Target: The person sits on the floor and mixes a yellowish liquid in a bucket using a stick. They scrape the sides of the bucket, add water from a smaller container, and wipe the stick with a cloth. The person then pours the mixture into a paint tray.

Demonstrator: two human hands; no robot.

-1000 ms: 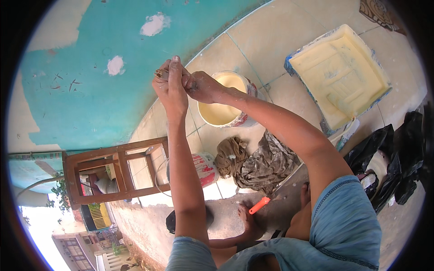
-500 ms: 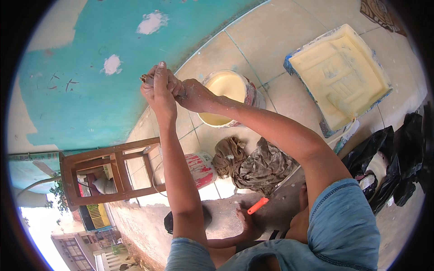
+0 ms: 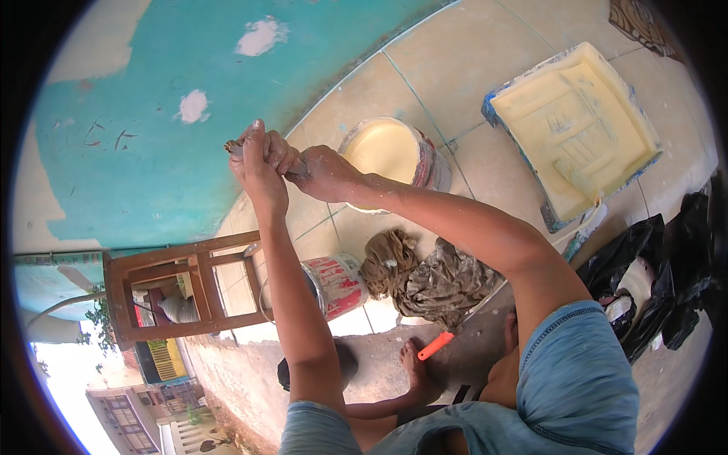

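Note:
In front of the teal wall, my left hand (image 3: 262,173) is closed around a narrow greyish thing (image 3: 236,149) with a rough brown end sticking out past the thumb. My right hand (image 3: 324,176) is closed just beside it, on what looks like the other end of the same thing. Most of it is hidden by my fingers, so I cannot make out its kind. Both hands are smudged with pale paint. Beyond my right hand and forearm stands a bucket of cream paint (image 3: 383,152) on the tiles.
A paint tray (image 3: 584,129) coated in cream lies at the right. Dirty rags (image 3: 444,284) and a white-and-red bucket (image 3: 337,284) sit nearer me, close to an orange handle (image 3: 434,345). Black plastic bags (image 3: 675,265) lie far right, a wooden frame (image 3: 197,288) at left.
Both hands have shifted slightly left and down, still closed on the narrow thing. A little more of it shows between them. The surroundings have slid slightly right in the view.

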